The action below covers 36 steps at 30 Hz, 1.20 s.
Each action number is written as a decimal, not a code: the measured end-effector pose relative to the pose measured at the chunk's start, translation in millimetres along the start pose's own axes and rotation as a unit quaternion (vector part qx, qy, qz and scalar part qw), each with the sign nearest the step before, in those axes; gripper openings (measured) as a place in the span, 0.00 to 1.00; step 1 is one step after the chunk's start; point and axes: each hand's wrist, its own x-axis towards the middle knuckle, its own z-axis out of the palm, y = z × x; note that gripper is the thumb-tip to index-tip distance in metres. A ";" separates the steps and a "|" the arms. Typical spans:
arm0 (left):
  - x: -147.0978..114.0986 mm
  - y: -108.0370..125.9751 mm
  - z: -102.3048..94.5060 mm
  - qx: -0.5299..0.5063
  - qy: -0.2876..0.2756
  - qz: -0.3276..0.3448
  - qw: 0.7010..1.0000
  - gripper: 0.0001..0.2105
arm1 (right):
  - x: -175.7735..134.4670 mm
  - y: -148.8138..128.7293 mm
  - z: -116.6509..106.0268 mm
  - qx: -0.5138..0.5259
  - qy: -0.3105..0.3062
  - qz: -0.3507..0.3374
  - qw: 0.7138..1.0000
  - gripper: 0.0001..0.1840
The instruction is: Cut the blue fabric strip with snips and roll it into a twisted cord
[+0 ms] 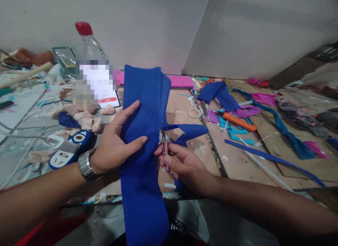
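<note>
A long strip of blue fabric [141, 122] lies over the worktable and hangs down past its front edge, with a folded layer at its far right side. My left hand [116, 143], with a metal watch at the wrist, rests on the fabric with thumb and forefinger stretched apart; its other fingers are mostly hidden. My right hand [182, 165] grips small pink-handled scissors [165, 151], their blades pointing away from me at the fabric's right edge. A narrow blue offcut [194, 131] curls out to the right beside the blades.
At left are a red-capped bottle [84, 29], a lit phone [108, 99], beige scraps [91, 121] and a blue-and-white power strip [71, 151]. An orange cutter [239, 122], a tape ring [194, 113], folded blue fabric [219, 94] and a thin blue strip [274, 161] lie right.
</note>
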 end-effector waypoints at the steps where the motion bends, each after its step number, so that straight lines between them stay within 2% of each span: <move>1: -0.2 0.3 0.0 0.007 0.002 0.001 1.000 0.40 | -0.2 0.0 -0.4 0.010 -0.008 0.004 1.000 0.18; 10: -0.7 -1.1 0.8 0.038 -0.001 -0.014 0.999 0.42 | -2.3 -2.9 0.0 0.081 -0.041 0.033 0.995 0.20; 36: -4.0 2.5 7.1 0.022 -0.011 -0.023 0.999 0.40 | 0.2 1.9 2.7 0.085 -0.066 0.055 0.993 0.20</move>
